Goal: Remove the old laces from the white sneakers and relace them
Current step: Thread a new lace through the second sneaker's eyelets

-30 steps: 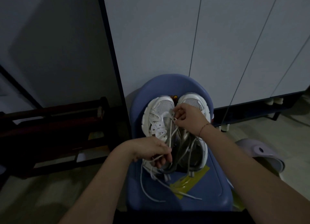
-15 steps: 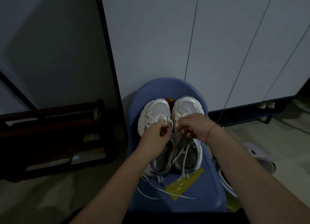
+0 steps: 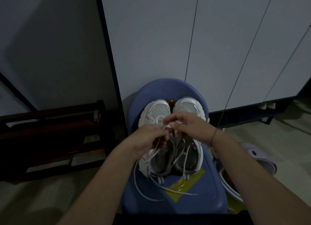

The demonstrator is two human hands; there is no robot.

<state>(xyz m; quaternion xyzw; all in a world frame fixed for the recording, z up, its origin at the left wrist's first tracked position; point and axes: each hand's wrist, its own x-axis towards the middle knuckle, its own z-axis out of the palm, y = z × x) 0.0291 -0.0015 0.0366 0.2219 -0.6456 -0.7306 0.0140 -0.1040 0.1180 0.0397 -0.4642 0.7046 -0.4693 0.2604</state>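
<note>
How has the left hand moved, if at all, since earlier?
Yes: left hand went up the white mesh sneaker toward its toe, meeting the right hand.

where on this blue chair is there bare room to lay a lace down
Bare seat of the blue chair lies right of the yellow tape and along the near edge. Crowded: the white sneakers fill the middle, loose laces trail front left.

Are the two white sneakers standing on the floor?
No, both white sneakers rest side by side on the blue chair seat, not on the floor.
</note>
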